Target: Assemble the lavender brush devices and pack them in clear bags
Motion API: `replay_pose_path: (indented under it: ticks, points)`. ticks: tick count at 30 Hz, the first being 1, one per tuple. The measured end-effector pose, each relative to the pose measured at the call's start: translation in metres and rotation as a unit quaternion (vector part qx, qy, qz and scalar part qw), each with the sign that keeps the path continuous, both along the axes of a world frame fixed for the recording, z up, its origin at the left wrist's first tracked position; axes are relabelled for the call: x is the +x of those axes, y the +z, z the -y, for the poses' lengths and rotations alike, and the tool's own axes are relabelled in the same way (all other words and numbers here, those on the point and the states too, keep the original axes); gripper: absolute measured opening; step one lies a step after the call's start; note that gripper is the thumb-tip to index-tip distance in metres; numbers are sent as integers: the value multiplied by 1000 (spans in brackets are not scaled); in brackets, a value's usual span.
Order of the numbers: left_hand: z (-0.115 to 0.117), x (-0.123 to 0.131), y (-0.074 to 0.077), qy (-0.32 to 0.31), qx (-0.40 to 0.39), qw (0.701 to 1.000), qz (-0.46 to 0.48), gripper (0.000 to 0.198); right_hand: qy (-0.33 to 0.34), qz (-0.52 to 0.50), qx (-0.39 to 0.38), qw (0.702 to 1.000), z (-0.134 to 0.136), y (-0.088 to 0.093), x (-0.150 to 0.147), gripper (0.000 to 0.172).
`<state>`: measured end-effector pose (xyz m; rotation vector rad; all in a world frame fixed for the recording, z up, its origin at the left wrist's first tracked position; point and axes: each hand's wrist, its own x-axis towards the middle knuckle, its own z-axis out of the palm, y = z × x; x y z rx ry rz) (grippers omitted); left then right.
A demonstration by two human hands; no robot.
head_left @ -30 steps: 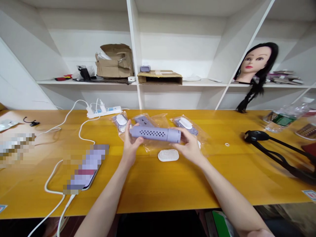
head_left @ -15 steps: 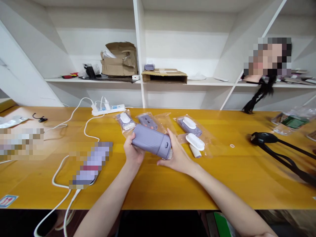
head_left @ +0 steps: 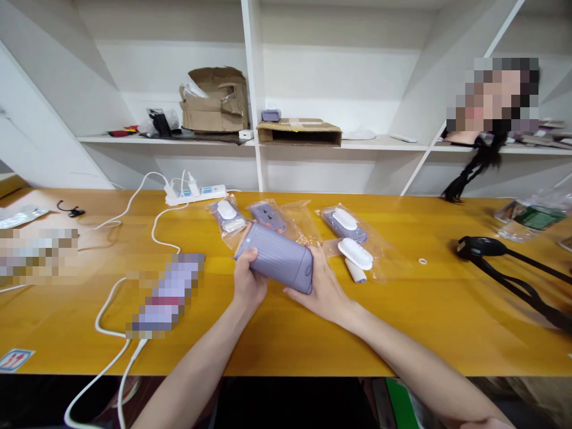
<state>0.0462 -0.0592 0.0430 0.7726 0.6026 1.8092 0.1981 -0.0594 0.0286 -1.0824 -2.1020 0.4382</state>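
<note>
We are holding the purple case (head_left: 279,256) aslant above the tabletop (head_left: 348,333), its ribbed face upward and its right end nearer us. Our left hand (head_left: 249,280) is clasping the left end, its grip closed to the case's breadth with the thumb lying on the ribs; our right hand (head_left: 329,289) is cupping the other end, its grip spread around that end, thumb at the near edge. Some fingers are hiding underneath, so we are not seeing all the contact. In our judgement, we are doing this well by sharing the weight between both ends, pressing lightly near the seam by our right hand, and leaving the small oval mark on the end band uncovered. Counting the rest, we are finding three purple pieces (head_left: 344,223) lying in or beside clear plastic, two of them bearing white ovals; one white bristled brush head (head_left: 355,254), resting across one white stubby piece (head_left: 356,274); one small pale ring (head_left: 422,261); one power strip (head_left: 210,193); and one phone (head_left: 167,292). On the shelf, two cardboard boxes (head_left: 214,110) are standing apart.
</note>
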Motion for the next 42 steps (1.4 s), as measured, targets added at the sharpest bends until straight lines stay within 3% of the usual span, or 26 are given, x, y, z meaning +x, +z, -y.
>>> replay_pose_path:
  ticks: [9, 13, 15, 18, 22, 24, 28, 32, 38, 42]
  points:
    - [2, 4, 4, -26, 12, 999, 21, 48, -14, -48, -18, 999, 2, -6, -6, 86]
    - [3, 12, -8, -99, -73, 992, -23, 53, -4, -137, -83, 987, 7, -10, -19, 90]
    - [1, 11, -14, -119, -98, 987, -39, 52, 43, -128, -104, 985, 6, -6, -18, 93]
    - [-8, 0, -16, -69, -63, 993, -75, 48, 114, -49, -111, 986, -5, 10, 1, 93]
    - [-23, -15, -14, 32, -87, 974, -207, 48, -8, 29, -68, 997, -31, 35, 40, 39]
    - [-27, -18, -14, 59, -95, 948, -298, 56, -8, 130, -62, 990, -41, 39, 52, 27]
    - [-25, -14, -20, 91, -35, 881, -463, 78, 56, 312, -15, 948, -43, 28, 50, 36]
    - [-21, -11, -27, 103, 10, 835, -540, 85, 45, 400, 1, 915, -38, 14, 35, 38]
    - [-21, -9, -30, 153, 38, 824, -544, 91, 58, 412, 30, 909, -34, 12, 29, 25]
    - [-17, -9, -23, 159, 40, 847, -506, 92, 61, 382, 48, 921, -31, 17, 32, 26]
